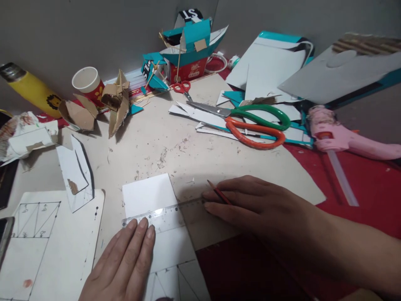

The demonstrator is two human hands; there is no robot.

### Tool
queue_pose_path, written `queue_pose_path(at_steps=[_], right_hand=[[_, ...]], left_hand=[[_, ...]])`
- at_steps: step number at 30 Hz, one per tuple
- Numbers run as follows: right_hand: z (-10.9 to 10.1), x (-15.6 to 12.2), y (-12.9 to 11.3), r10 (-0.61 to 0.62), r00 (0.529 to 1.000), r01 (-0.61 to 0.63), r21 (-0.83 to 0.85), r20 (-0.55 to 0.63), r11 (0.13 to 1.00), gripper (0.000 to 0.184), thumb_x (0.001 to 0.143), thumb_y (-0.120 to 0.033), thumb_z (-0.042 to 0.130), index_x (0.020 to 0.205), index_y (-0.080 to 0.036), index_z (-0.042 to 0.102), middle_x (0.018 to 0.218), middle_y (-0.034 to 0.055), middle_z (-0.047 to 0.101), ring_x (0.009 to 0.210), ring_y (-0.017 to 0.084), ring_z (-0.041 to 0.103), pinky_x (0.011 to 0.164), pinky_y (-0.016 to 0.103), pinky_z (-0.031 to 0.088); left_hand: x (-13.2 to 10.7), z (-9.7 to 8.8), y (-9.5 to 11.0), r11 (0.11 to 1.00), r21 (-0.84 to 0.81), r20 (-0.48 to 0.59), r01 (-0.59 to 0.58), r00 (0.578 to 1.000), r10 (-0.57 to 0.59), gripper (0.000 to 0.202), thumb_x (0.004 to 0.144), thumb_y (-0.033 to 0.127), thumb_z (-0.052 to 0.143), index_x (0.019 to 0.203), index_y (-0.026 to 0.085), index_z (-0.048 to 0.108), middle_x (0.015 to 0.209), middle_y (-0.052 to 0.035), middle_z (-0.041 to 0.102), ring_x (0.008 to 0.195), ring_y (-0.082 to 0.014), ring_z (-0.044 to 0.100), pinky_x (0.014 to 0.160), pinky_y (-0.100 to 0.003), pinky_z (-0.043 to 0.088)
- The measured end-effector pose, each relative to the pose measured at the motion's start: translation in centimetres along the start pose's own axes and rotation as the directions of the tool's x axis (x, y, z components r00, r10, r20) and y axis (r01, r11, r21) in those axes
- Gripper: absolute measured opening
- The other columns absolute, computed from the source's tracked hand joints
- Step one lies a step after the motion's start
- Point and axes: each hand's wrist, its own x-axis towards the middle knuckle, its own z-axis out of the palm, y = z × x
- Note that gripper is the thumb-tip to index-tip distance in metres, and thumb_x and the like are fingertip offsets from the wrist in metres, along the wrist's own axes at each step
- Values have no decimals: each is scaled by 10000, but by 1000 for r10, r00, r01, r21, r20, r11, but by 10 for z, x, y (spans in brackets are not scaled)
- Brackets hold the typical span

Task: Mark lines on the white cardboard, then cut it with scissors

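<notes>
My left hand (pixel 125 261) lies flat with its fingers together, the fingertips pressing the left end of a clear plastic ruler (pixel 166 213). The ruler lies across a white sheet of card (pixel 150 194) with pencil lines at its near end. My right hand (pixel 250 200) rests on the ruler's right end, fingers stretched out, with a red pencil (pixel 217 192) held between them, its tip pointing up and left.
Large scissors with green and orange handles (pixel 250 123) lie on card scraps. A pink glue gun (pixel 344 136) lies at the right. Small red scissors (pixel 182 88), a teal card boat model (pixel 191 46), cardboard pieces (pixel 117 102), a paper cup (pixel 87 83) and a drawn sheet (pixel 46 234) surround the work.
</notes>
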Motion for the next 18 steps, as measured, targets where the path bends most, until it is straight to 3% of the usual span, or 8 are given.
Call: queue_pose_path(at_steps=[18], right_hand=[[-3,1,0,-17,1000,16,23,2,1000,303,1003,-107,384,1170,-167,629,1094,96,739,1099,216,622,914,360,538]], left_hand=[[0,-1,2,1000,19,-32,-12,999,12,845,832,638,583,1402,25,470,1437,-191,518,1370,-359,388,1179,-429,195]])
